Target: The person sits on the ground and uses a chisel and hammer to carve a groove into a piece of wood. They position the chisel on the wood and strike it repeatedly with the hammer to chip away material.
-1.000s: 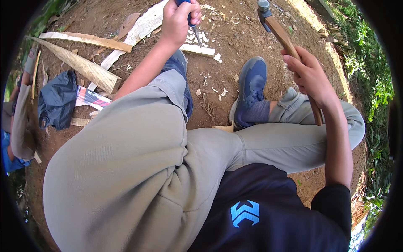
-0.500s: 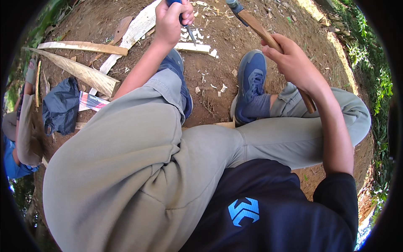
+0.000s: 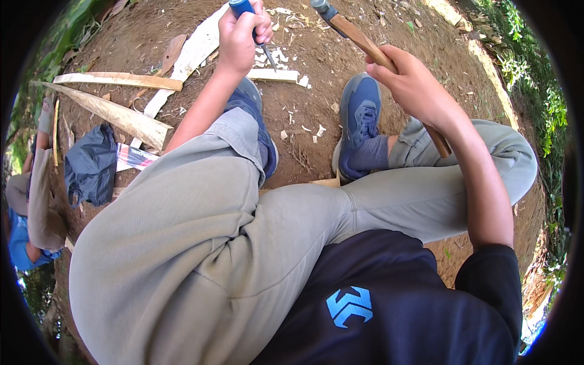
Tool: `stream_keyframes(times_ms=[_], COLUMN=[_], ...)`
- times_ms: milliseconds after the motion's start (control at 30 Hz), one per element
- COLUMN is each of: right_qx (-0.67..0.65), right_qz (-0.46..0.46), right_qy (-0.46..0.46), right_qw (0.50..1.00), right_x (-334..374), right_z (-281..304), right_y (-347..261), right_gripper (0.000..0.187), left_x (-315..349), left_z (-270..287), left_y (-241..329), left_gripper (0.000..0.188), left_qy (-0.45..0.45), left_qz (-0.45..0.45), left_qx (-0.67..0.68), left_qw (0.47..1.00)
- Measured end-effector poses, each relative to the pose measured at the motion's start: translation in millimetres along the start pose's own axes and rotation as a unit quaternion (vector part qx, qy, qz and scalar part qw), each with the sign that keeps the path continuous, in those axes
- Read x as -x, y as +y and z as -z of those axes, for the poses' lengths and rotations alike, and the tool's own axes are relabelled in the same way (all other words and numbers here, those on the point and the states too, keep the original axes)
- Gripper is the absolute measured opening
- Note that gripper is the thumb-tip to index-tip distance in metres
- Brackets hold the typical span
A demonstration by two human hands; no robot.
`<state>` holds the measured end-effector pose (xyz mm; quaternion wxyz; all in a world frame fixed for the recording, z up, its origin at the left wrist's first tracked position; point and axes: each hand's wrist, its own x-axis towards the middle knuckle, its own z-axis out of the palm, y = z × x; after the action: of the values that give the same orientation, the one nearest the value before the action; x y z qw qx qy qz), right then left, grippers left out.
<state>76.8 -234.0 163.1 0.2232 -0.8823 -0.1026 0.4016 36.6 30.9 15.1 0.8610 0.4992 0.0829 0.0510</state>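
Wrapped round the blue handle of a chisel (image 3: 241, 7), my left hand (image 3: 239, 38) holds it with its thin metal blade slanting down. The blade's tip is over a pale strip of wood (image 3: 274, 75) on the ground, with small wood chips around it. My right hand (image 3: 409, 80) is closed on the wooden handle of a hammer (image 3: 363, 41). The hammer's metal head is raised to the right of the chisel, apart from it. Whether the blade touches the wood I cannot tell.
Long split wood pieces (image 3: 115, 114) lie at the left, by a black plastic bag (image 3: 91, 164) and a printed card package (image 3: 135, 157). My blue shoes (image 3: 360, 115) flank the chips. Another person (image 3: 39, 201) sits at the far left. Green plants (image 3: 529, 73) edge the right side.
The hammer and my right hand have shifted slightly left and up. My left hand with the chisel sits slightly further left and lower. The whole view has also shifted a little.
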Motion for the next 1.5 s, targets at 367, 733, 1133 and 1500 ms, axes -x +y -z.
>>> stream_keyframes(times_ms=[367, 733, 1133, 1500], right_qx=[-0.099, 0.000, 0.182, 0.117], right_qz=[0.127, 0.107, 0.281, 0.241], right_qy=[0.053, 0.059, 0.130, 0.142], right_qw=[0.986, 0.993, 0.933, 0.953], right_x=[16.3, 14.6, 18.0, 7.6], right_z=[27.6, 48.0, 57.7, 30.3], right_y=[-61.6, -123.4, -129.4, -120.0], right_gripper=[0.034, 0.049, 0.033, 0.028], left_x=[5.8, 3.4, 4.6, 4.1], left_z=[-3.3, -0.1, -8.2, -3.2], left_y=[1.4, -15.4, -10.5, -16.4], left_gripper=[0.005, 0.014, 0.033, 0.033], left_qy=[-0.016, 0.017, 0.051, 0.039], left_qz=[-0.023, -0.041, -0.037, -0.011], left_qx=[-0.006, -0.119, -0.186, -0.146], left_qw=[1.000, 0.992, 0.980, 0.988])
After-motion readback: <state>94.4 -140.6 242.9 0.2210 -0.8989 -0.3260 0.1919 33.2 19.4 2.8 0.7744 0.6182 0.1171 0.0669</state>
